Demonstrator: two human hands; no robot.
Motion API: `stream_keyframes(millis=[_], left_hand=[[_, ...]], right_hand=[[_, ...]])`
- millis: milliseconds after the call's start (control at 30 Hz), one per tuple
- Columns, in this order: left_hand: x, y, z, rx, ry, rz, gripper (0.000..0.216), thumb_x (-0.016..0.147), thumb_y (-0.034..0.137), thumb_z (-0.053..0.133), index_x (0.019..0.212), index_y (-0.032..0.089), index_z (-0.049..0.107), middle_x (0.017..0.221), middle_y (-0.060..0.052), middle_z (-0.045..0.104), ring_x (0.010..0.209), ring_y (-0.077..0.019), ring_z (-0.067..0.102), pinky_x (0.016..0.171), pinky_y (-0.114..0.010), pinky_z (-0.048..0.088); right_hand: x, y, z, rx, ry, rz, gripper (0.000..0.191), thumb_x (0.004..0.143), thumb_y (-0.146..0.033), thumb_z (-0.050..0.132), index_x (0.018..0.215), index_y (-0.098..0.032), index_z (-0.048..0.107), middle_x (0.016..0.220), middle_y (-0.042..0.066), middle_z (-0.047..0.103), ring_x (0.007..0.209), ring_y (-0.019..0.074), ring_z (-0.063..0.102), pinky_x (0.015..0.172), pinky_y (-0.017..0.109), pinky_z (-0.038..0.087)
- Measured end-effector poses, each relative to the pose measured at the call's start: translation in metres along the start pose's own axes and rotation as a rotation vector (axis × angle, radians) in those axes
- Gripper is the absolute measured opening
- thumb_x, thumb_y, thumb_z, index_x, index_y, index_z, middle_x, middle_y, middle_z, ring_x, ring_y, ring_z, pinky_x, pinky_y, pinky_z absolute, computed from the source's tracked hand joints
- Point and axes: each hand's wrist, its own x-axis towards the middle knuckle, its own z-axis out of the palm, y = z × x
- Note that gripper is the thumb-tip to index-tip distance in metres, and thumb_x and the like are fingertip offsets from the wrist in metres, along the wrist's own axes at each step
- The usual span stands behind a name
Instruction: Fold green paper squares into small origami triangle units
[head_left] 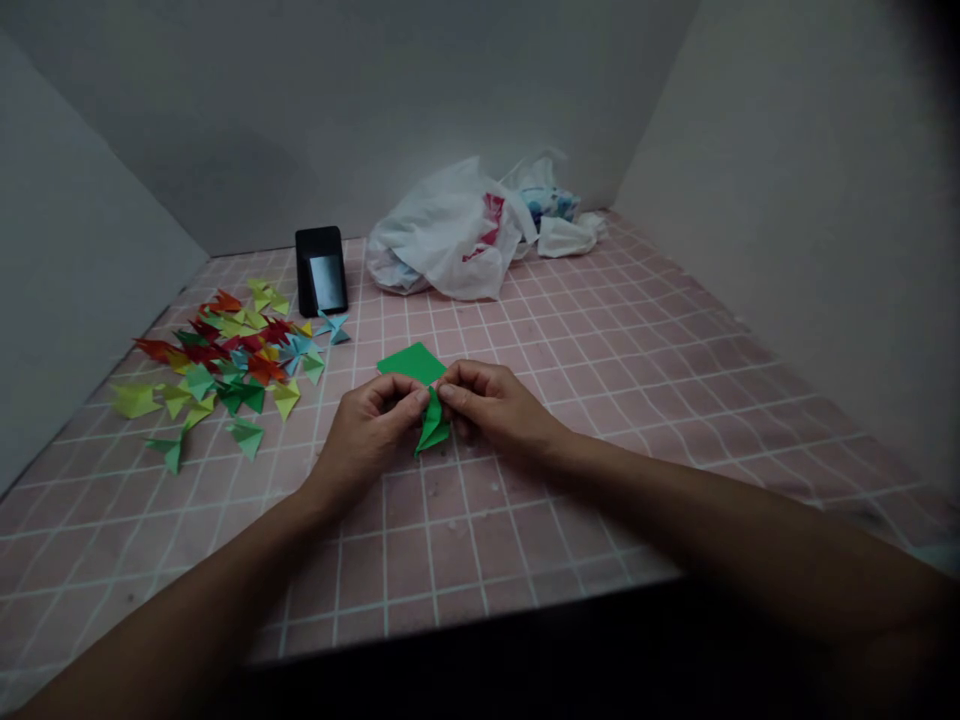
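Observation:
Between my two hands is a small folded green origami paper (pixel 432 422), its pointed end hanging toward me. My left hand (pixel 375 418) pinches its upper left side between thumb and forefinger. From the other side, my right hand (pixel 491 405) pinches the upper right of the same paper, with the fingertips partly hiding it. Just beyond the fingers, a flat green sheet of paper (pixel 412 363) lies on the table, its near edge covered by my hands.
Many folded paper pieces (pixel 225 352) in several colours lie at the left. Behind them a black phone (pixel 321 270) leans upright. White plastic bags (pixel 454 225) and a crumpled white tissue (pixel 568 237) sit at the back of the pink checked tablecloth (pixel 600 350). Pale walls enclose three sides.

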Motion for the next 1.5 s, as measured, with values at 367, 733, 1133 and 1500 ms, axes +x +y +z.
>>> stream_keyframes(millis=[367, 733, 1133, 1500], left_hand=[[-0.0002, -0.0032, 0.0018, -0.015, 0.022, -0.006, 0.024, 0.077, 0.039, 0.076, 0.077, 0.018, 0.065, 0.064, 0.002, 0.059, 0.054, -0.0104, 0.050, 0.050, -0.023, 0.041], [-0.0019, 0.0002, 0.0026, -0.021, 0.029, 0.001, 0.023, 0.077, 0.038, 0.076, 0.076, 0.018, 0.066, 0.064, 0.003, 0.058, 0.053, -0.0099, 0.050, 0.051, -0.022, 0.041], [-0.0021, -0.0036, 0.0021, -0.081, 0.016, -0.023, 0.024, 0.074, 0.038, 0.080, 0.077, 0.017, 0.067, 0.067, 0.001, 0.062, 0.058, -0.0106, 0.054, 0.055, -0.023, 0.044], [-0.0017, -0.0002, 0.0040, -0.017, 0.017, -0.042, 0.025, 0.075, 0.039, 0.076, 0.076, 0.017, 0.064, 0.061, 0.004, 0.055, 0.051, -0.0086, 0.047, 0.048, -0.021, 0.038]], right_hand=[[0.0015, 0.0063, -0.0015, 0.075, -0.032, 0.034, 0.016, 0.095, -0.030, 0.062, 0.084, -0.020, 0.057, 0.055, -0.006, 0.049, 0.049, 0.0092, 0.041, 0.048, 0.023, 0.029], [0.0028, 0.0079, -0.0027, 0.075, -0.057, 0.023, 0.017, 0.093, -0.032, 0.063, 0.083, -0.019, 0.058, 0.054, -0.007, 0.049, 0.047, 0.0089, 0.041, 0.048, 0.023, 0.029], [0.0040, 0.0062, -0.0036, 0.003, -0.058, 0.001, 0.015, 0.091, -0.030, 0.063, 0.083, -0.019, 0.060, 0.056, -0.006, 0.049, 0.049, 0.0094, 0.040, 0.048, 0.024, 0.029], [0.0054, 0.0073, -0.0019, -0.273, 0.021, -0.201, 0.013, 0.084, -0.026, 0.058, 0.076, -0.018, 0.059, 0.070, -0.002, 0.053, 0.067, 0.0120, 0.047, 0.062, 0.027, 0.037]])
